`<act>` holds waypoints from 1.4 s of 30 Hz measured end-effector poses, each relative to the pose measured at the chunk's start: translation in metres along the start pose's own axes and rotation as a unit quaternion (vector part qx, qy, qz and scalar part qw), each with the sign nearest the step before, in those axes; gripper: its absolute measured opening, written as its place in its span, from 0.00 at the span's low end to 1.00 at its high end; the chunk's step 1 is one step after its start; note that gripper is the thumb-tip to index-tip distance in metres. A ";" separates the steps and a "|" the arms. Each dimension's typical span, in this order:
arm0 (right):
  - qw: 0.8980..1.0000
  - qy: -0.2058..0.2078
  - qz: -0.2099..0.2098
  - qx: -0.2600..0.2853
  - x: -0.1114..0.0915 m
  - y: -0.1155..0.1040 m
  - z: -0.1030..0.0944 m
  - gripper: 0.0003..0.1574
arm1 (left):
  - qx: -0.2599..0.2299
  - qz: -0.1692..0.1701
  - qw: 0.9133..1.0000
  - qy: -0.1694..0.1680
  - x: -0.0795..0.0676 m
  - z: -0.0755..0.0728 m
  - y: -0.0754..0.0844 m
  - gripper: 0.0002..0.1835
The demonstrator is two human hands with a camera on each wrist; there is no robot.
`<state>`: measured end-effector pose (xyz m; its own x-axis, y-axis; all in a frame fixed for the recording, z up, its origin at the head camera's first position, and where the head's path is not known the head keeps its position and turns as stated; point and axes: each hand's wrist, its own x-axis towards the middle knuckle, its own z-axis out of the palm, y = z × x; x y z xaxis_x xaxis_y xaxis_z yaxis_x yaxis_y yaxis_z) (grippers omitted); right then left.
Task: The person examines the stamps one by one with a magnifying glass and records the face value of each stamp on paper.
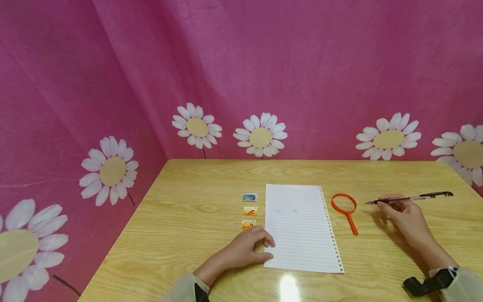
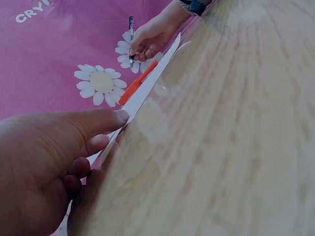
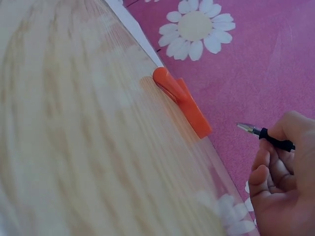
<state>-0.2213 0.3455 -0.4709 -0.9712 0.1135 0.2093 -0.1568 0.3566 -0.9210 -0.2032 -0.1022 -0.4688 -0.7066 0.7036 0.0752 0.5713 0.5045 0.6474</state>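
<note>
A lined sheet of paper (image 1: 298, 235) with holes down its right edge lies on the table, with small numbers handwritten on its upper part. My left hand (image 1: 250, 246) rests at the sheet's lower left edge, thumb and fingertips touching the paper. In the left wrist view, that hand's thumb (image 2: 98, 120) lies along the sheet's edge. Between thumb and fingers my right hand (image 1: 405, 218) grips a pen (image 1: 419, 197), raised over the table with its tip pointing left. The right wrist view shows the pen's bare metal tip (image 3: 248, 129), apart from any surface.
An orange magnifying glass (image 1: 351, 222) lies between the sheet and my right hand. Three small stamp-like pictures, one blue (image 1: 250, 197) and two yellow (image 1: 250, 211), form a column left of the sheet. Behind the wooden table (image 1: 181, 209) hangs a pink flowered curtain (image 1: 302, 75).
</note>
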 end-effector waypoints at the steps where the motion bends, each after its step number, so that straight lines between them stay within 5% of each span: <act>1: 1.000 0.002 0.005 -0.012 0.000 0.000 0.000 0.06 | 0.001 0.000 1.000 0.000 0.000 0.000 0.000 0.09; 16: 0.999 0.021 0.037 -0.025 0.000 0.000 0.007 0.04 | 0.007 -0.002 1.000 0.002 0.000 -0.001 0.001 0.09; 42: 1.000 0.013 0.003 -0.011 0.001 -0.024 0.057 0.04 | 0.005 -0.005 1.000 -0.002 -0.001 -0.001 0.001 0.10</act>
<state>-0.2286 0.2837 -0.4673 -0.9670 0.1394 0.2134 -0.1476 0.3763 -0.9147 -0.2022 -0.1022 -0.4674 -0.7108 0.7004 0.0652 0.5680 0.5168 0.6406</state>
